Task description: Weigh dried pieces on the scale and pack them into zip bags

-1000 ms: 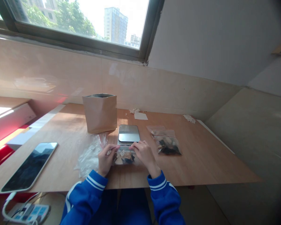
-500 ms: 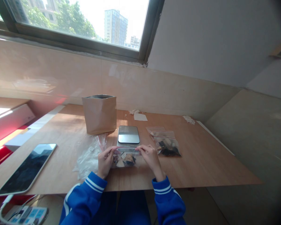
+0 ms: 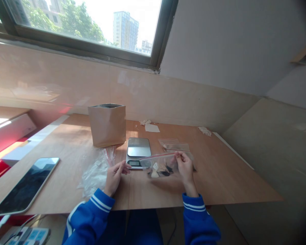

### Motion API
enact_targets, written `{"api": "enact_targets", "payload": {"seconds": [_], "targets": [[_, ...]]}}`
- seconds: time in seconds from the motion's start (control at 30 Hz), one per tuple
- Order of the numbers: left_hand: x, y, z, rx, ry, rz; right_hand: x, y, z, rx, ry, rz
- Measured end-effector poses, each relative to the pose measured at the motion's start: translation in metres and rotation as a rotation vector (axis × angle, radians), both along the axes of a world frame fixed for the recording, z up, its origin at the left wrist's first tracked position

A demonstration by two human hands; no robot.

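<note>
My right hand [image 3: 185, 166] pinches the top edge of a small clear zip bag [image 3: 159, 166] holding dark and pale pieces, lifted just above the wooden table [image 3: 219, 173]. My left hand [image 3: 116, 175] rests on the table with its fingers loosely extended and nothing in them, beside a pile of clear empty bags [image 3: 97, 172]. A small digital scale [image 3: 138, 149] sits right behind both hands. More filled zip bags [image 3: 174, 147] lie behind my right hand, partly hidden by it.
A brown paper pouch [image 3: 107, 124] stands open behind the scale. A phone [image 3: 25, 185] lies at the table's left front. Paper scraps [image 3: 152, 127] sit near the back wall. A power strip [image 3: 30, 235] lies on the floor at lower left.
My left hand let go of the bag. My right hand carried the bag to the right, toward the other filled bags.
</note>
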State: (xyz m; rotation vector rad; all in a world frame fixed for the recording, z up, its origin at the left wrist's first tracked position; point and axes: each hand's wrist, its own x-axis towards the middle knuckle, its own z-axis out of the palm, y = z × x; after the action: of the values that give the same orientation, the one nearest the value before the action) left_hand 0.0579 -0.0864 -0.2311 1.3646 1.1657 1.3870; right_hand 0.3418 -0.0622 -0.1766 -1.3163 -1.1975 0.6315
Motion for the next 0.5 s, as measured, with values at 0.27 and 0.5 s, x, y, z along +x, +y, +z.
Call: {"api": "enact_targets", "payload": {"seconds": [0.27, 0.5], "targets": [[0.001, -0.002, 0.003, -0.03, 0.065, -0.024, 0.109, 0.032, 0.005, -0.09, -0.132, -0.08], [0.002, -0.002, -0.001, -0.056, 0.083, -0.015, 0.139, 0.042, -0.054, -0.093, -0.206, -0.309]]}}
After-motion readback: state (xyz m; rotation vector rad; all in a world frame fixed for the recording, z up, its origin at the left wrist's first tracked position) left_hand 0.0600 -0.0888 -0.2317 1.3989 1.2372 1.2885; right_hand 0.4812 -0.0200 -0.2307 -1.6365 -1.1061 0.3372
